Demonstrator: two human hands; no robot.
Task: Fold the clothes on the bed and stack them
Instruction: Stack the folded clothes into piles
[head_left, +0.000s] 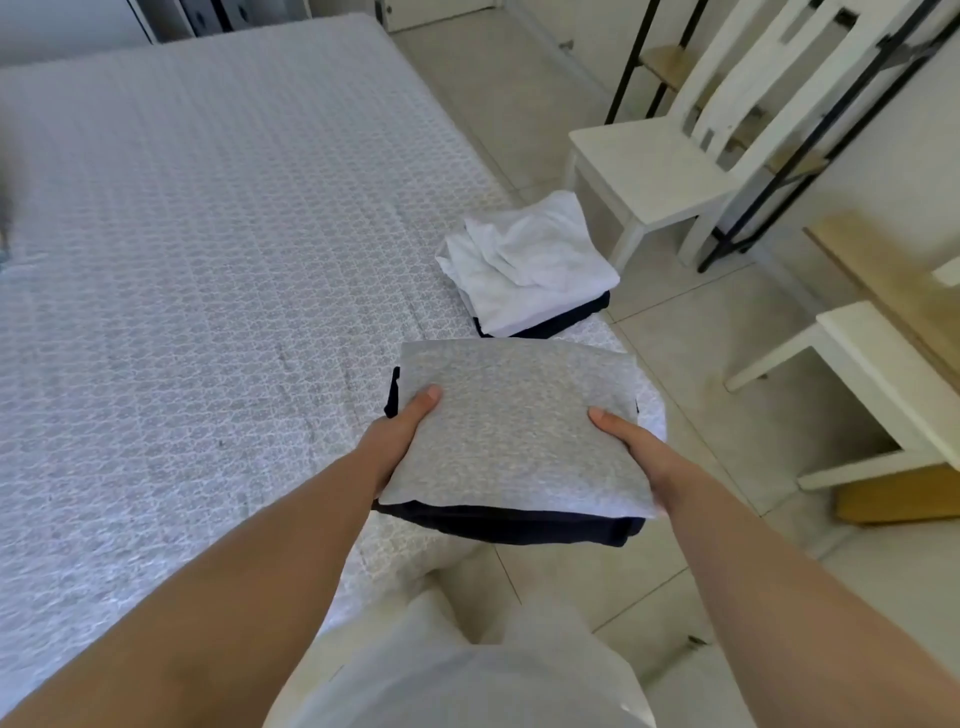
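A folded grey garment (514, 415) lies on top of a folded dark navy one (509, 525), and I hold the pair above the bed's near right corner. My left hand (397, 436) grips the stack's left side, thumb on the grey cloth. My right hand (631, 449) grips its right side the same way. Farther along the bed's right edge sits a second pile: loosely folded white clothes (530, 260) over a dark navy piece (550, 323). The bed (208, 260) has a pale patterned cover.
Two white wooden chairs (654, 156) (872, 353) stand on the tiled floor right of the bed. A black metal shelf frame (727, 223) and a wooden tabletop (893, 291) are behind them. My light trousers (457, 675) show at the bottom.
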